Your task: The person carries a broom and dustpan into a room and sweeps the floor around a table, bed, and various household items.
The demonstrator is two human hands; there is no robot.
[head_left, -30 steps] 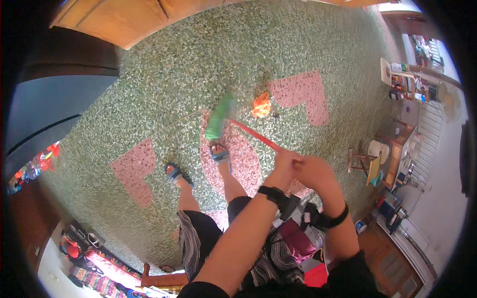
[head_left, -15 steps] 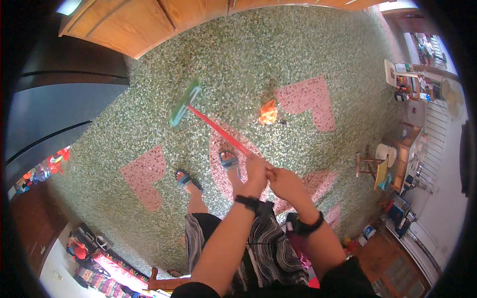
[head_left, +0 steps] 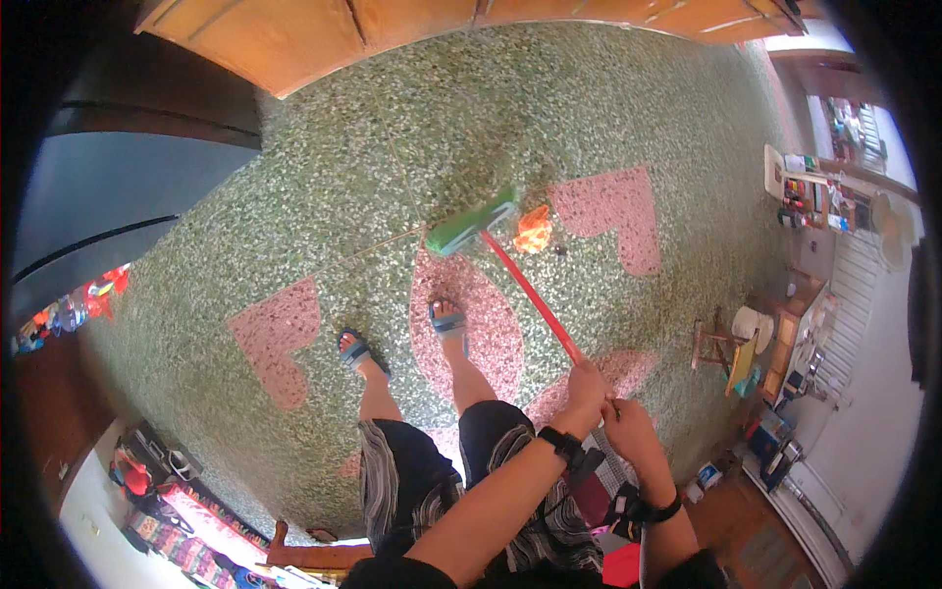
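Observation:
A broom with a green head (head_left: pixel 471 226) and a red handle (head_left: pixel 535 294) slants over the speckled floor, its head away from me. My left hand (head_left: pixel 589 389) is wrapped round the handle. Just behind it, closer to my body, my right hand (head_left: pixel 630 432) is closed round the handle's upper part, most of which the fingers hide. Close to the right of the broom head lies a crumpled orange plastic bag or wrapper (head_left: pixel 533 231). Beside it sits a small dark bit (head_left: pixel 560 251), too small to name.
My sandalled feet (head_left: pixel 448 322) stand on the green terrazzo floor (head_left: pixel 373 206) with pink inlays. Wooden furniture (head_left: pixel 294 39) borders the far side, a dark cabinet (head_left: pixel 98 206) the left. On the right are a small wooden chair (head_left: pixel 721 348) and a cluttered desk (head_left: pixel 790 324).
The broom head has swung to the right across the floor, up near the orange bag. Both hands have moved right and closer to my body, still holding the handle.

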